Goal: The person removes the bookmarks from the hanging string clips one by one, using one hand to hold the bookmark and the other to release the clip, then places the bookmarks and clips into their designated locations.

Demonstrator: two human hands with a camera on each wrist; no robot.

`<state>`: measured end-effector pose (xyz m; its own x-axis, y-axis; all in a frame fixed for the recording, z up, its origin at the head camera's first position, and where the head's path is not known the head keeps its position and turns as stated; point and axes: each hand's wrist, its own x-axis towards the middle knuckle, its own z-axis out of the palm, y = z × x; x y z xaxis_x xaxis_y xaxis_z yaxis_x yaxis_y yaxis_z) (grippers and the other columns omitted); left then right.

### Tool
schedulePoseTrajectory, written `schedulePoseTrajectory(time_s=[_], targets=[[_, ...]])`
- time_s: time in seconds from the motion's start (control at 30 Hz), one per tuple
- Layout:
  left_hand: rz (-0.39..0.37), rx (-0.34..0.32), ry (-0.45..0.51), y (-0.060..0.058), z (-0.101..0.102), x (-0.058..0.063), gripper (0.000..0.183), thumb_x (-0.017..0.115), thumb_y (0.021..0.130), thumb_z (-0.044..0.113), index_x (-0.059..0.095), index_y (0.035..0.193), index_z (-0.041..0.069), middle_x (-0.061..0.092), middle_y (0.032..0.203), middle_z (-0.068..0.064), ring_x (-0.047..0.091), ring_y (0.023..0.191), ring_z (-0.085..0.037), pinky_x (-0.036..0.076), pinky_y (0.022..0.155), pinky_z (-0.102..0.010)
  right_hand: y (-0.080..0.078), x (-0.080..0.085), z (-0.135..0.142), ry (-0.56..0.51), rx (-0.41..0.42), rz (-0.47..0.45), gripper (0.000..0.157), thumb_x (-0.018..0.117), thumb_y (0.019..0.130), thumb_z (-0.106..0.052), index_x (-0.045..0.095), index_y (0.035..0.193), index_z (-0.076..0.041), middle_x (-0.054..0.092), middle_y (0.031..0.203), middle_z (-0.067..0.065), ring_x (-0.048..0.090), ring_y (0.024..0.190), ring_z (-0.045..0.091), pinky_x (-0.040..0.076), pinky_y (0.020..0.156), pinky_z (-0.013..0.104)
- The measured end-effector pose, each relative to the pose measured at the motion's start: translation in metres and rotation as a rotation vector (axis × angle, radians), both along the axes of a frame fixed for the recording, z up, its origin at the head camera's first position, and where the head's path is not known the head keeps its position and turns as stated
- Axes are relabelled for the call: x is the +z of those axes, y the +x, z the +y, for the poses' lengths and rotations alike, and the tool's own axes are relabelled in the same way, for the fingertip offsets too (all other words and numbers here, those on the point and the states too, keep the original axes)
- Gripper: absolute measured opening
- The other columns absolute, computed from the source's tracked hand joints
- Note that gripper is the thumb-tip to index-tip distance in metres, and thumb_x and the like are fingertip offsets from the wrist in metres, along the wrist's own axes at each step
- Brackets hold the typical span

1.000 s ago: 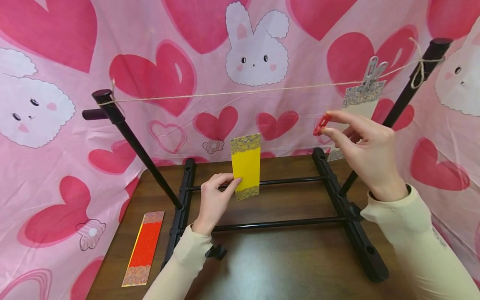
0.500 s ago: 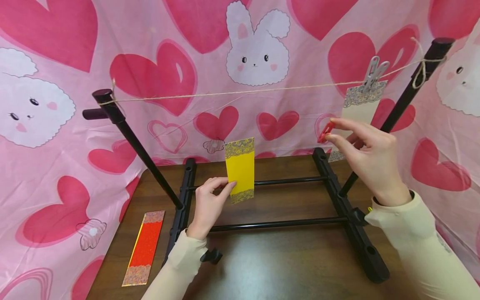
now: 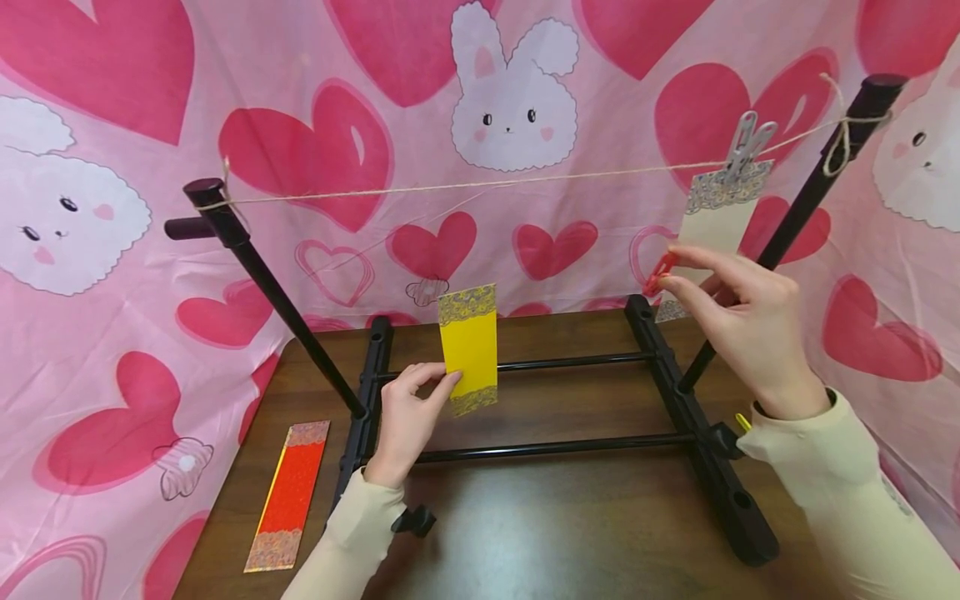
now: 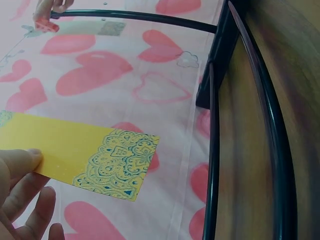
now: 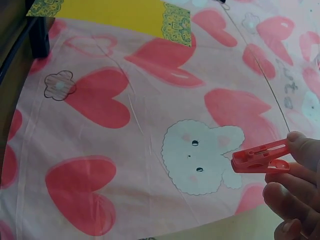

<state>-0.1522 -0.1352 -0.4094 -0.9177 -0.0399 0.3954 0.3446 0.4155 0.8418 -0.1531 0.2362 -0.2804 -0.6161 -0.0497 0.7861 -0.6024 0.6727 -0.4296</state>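
My left hand (image 3: 408,421) pinches the left edge of a yellow card (image 3: 472,352) with patterned bands at both ends. The card is upright, below the string and apart from it. In the left wrist view my thumb lies on the face of the yellow card (image 4: 70,147). Between thumb and forefinger of my right hand (image 3: 750,329) is a red clothespin (image 3: 660,272), its handles toward my fingers in the right wrist view. A cream card (image 3: 716,225) hangs behind that hand, partly covered by it, clipped to the string (image 3: 495,181) by a grey clothespin (image 3: 742,150).
A black stand (image 3: 292,325) holds the string between two posts on the wooden table (image 3: 555,525). On the table at left lies a red card (image 3: 288,496) with patterned ends. Pink cloth (image 3: 315,50) with hearts and rabbits hangs behind. Something small and yellow (image 3: 743,422) shows by the right sleeve.
My left hand has moved left and down with the yellow card. The right hand, still pinching the red clothespin, has moved slightly right and down.
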Motion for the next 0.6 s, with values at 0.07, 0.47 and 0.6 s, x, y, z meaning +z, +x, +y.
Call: schedulePoseTrajectory(time_s=[0.07, 0.47, 0.6], targets=[[0.005, 0.009, -0.008, 0.001, -0.002, -0.001, 0.019, 0.081, 0.093, 0.024, 0.083, 0.108, 0.013, 0.076, 0.101, 0.001, 0.065, 0.090, -0.016, 0.057, 0.075, -0.023, 0.000, -0.001, 0.001, 0.007, -0.004, 0.000, 0.054, 0.088, 0.075, 0.010, 0.077, 0.124, -0.009, 0.076, 0.097, 0.010, 0.049, 0.060, -0.003, 0.042, 0.060, 0.009], [-0.034, 0.036, -0.003, 0.006, -0.016, -0.006, 0.022, 0.081, 0.093, 0.024, 0.082, 0.111, 0.012, 0.076, 0.106, -0.001, 0.064, 0.094, -0.018, 0.057, 0.074, -0.022, 0.004, -0.009, 0.010, 0.030, -0.023, -0.027, 0.059, 0.088, 0.075, 0.009, 0.076, 0.128, -0.013, 0.069, 0.098, -0.022, 0.051, 0.061, -0.004, 0.044, 0.062, 0.008], [-0.035, 0.052, 0.000, 0.007, -0.020, -0.008, 0.022, 0.081, 0.092, 0.024, 0.082, 0.110, 0.011, 0.076, 0.106, -0.002, 0.063, 0.094, -0.019, 0.057, 0.074, -0.022, 0.006, -0.012, 0.013, 0.028, -0.032, -0.035, 0.057, 0.088, 0.077, 0.007, 0.076, 0.128, -0.013, 0.063, 0.099, -0.032, 0.050, 0.062, -0.004, 0.043, 0.062, 0.008]])
